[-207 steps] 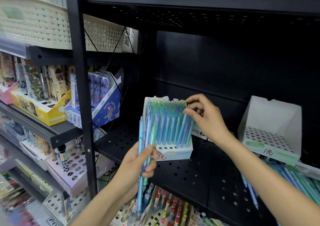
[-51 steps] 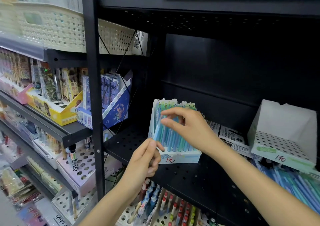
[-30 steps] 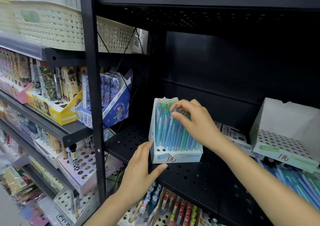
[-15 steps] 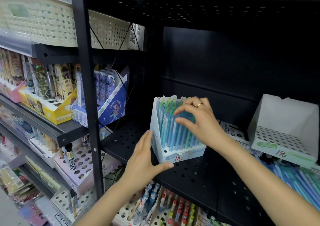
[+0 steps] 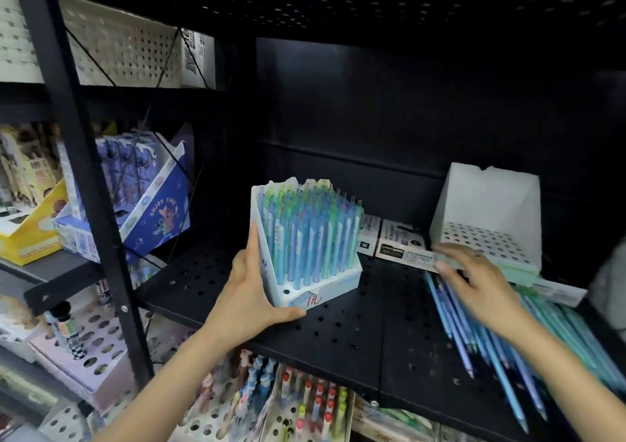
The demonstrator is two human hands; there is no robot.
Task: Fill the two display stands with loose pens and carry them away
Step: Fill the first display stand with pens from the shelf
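Left hand (image 5: 249,292) clamps the full white cardboard pen stand (image 5: 306,245), steadying it; right hand (image 5: 474,280), fingers spread, reaches over loose blue pens (image 5: 487,346) towards the empty white stand (image 5: 487,218).

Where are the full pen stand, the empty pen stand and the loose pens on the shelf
full pen stand (image 5: 313,297), head view, on its white front lip.
empty pen stand (image 5: 487,204), head view, on its white back wall.
loose pens (image 5: 491,357), head view, on a blue barrel in the pile.

Blue-green pens (image 5: 311,235), black perforated shelf (image 5: 338,326)
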